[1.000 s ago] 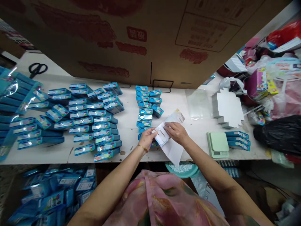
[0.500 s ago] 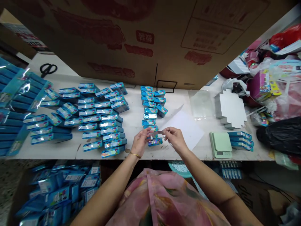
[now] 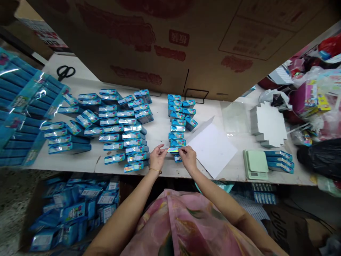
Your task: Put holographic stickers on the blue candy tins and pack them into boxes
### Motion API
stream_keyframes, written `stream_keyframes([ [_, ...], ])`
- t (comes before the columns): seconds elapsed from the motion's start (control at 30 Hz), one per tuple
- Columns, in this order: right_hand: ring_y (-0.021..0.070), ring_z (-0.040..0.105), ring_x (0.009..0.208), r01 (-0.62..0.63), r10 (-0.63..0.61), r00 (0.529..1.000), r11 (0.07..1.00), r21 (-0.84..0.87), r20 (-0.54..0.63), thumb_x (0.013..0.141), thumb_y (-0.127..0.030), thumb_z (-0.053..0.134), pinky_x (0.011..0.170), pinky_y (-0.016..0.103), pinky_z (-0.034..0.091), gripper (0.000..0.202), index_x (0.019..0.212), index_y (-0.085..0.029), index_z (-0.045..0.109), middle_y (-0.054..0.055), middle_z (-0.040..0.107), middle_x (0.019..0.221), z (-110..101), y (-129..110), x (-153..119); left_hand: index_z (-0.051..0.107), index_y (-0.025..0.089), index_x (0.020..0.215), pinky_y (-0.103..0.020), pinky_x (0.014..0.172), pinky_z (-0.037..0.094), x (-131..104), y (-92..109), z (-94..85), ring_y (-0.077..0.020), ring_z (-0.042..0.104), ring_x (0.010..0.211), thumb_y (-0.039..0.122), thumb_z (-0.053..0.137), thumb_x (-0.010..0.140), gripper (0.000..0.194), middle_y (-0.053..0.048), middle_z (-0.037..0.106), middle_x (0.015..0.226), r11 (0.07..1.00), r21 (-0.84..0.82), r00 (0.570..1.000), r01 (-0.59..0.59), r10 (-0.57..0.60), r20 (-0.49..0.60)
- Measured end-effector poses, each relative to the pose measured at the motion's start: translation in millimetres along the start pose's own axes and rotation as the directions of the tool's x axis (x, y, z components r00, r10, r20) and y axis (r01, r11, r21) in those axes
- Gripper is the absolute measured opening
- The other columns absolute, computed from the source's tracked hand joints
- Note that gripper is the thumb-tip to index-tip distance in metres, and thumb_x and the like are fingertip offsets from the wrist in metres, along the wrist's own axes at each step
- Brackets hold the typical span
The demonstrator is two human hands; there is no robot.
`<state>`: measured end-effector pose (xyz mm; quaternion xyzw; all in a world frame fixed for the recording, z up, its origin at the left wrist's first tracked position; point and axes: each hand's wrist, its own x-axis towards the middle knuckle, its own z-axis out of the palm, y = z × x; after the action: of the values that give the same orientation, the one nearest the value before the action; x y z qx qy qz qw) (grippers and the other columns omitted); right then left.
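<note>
Between my hands is a small shiny strip (image 3: 173, 150) with a rainbow sheen, perhaps a clear sticker. My left hand (image 3: 157, 158) pinches near its left end, and my right hand (image 3: 188, 158) has its fingertips closed on the right end. The strip is over a column of blue printed boxes standing on the table, just in front of one box (image 3: 178, 143). Another blue box (image 3: 178, 158) shows partly behind my right hand. A white sheet of paper (image 3: 213, 147) lies to the right of that hand.
Many blue boxes (image 3: 110, 121) stand in rows at left, beside wrapped packs (image 3: 20, 103) and black scissors (image 3: 65, 72). A large carton (image 3: 170, 67) fills the back. At right are a green scale (image 3: 255, 164), stacked white cards (image 3: 269, 124) and bagged goods. Below sits a carton of blue packs (image 3: 74, 213).
My hands have come down to the column of boxes, and the strip now lies flat between them with its sheen showing. The view has shifted a little to the left.
</note>
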<state>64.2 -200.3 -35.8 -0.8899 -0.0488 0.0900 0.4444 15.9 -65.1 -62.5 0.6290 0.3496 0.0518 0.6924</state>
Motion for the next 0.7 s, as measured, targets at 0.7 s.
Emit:
stream_keyframes([
  [0.7, 0.0217, 0.043, 0.087, 0.535, -0.346, 0.844, 0.520, -0.665, 0.409, 0.081, -0.013, 0.041, 0.068, 0.033, 0.032, 0.034, 0.112, -0.022, 0.052, 0.010, 0.051, 0.107, -46, 10, 28, 0.065, 0.019, 0.091, -0.034, 0.081, 0.044, 4, -3, 2.2, -0.0186, 0.056, 0.080, 0.013, 0.046, 0.063, 0.035, -0.007, 0.057, 0.095, 0.843, 0.491, 0.976, -0.218, 0.189, 0.109],
])
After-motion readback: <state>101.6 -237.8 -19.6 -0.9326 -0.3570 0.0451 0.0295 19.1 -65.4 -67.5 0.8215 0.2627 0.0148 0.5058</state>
